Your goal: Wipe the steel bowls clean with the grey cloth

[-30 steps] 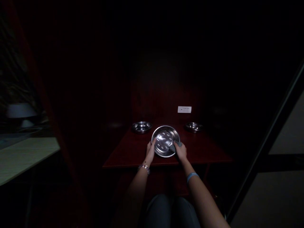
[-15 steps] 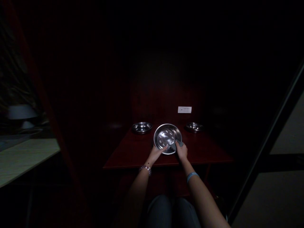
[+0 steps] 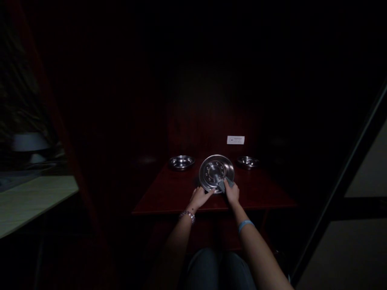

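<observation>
A shiny metal bowl is tilted up in front of me, its inside facing me, above the dark red table. My left hand is closed on its lower left rim, thumb on the inside and the other fingers partly hidden behind. In my right hand is a folded grey cloth, gripped at the bowl's lower right and touching its inner wall. Behind, a second metal bowl rests at the table's back left and a third metal bowl at the back right.
A white socket panel is on the dark red wall behind the table. To the left, past a red upright edge, stands a pale wooden table with a white lamp behind it. My knees are under the front edge.
The bowl has shifted slightly right and up and tilted more upright. My left hand has moved a little right with its rim; my right hand with the cloth stays in nearly the same place.
</observation>
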`<action>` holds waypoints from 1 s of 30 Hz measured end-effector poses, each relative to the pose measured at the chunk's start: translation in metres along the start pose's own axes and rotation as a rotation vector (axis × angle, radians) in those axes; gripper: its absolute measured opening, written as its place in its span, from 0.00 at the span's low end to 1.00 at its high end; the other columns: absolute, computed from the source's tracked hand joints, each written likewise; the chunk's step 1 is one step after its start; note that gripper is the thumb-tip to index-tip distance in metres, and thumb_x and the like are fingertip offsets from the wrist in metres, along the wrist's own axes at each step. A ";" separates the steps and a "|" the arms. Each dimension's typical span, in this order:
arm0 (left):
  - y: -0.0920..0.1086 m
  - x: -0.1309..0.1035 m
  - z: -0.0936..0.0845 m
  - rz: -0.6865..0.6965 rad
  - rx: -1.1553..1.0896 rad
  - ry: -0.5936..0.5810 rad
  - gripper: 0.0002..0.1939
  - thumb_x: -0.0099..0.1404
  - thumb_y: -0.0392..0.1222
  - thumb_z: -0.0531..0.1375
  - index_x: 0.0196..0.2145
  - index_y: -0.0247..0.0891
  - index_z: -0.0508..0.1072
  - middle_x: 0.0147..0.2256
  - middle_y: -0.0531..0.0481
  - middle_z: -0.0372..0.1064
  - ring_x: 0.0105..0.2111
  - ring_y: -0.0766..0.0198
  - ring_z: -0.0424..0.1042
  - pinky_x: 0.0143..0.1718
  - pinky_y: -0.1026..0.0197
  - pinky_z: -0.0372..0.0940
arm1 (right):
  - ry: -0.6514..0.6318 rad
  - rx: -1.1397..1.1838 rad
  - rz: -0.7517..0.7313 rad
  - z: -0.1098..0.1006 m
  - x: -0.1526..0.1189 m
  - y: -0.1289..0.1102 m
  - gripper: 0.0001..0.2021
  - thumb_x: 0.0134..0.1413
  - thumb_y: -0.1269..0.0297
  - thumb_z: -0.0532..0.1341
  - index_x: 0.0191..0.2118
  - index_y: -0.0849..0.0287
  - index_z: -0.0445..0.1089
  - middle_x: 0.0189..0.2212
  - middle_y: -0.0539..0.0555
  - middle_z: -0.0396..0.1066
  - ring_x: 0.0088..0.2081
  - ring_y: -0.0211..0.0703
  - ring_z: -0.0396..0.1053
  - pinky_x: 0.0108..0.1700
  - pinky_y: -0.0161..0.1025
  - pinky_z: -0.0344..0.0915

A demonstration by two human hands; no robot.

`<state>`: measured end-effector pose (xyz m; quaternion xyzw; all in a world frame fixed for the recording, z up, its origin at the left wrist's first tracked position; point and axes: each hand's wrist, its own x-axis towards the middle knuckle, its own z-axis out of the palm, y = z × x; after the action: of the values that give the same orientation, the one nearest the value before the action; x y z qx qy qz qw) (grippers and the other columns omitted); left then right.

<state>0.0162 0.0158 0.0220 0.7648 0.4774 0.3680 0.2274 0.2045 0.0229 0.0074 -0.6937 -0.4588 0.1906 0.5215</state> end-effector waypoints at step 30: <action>-0.009 0.010 -0.004 -0.105 -0.714 0.419 0.06 0.49 0.39 0.59 0.26 0.35 0.74 0.27 0.51 0.74 0.30 0.61 0.71 0.35 0.62 0.64 | 0.010 0.115 -0.109 0.003 -0.003 0.002 0.21 0.58 0.48 0.57 0.45 0.59 0.76 0.41 0.60 0.79 0.45 0.48 0.77 0.43 0.35 0.70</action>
<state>0.0109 0.0290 0.0222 0.5212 0.3941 0.6459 0.3948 0.2014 0.0222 0.0038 -0.6375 -0.4815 0.1846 0.5725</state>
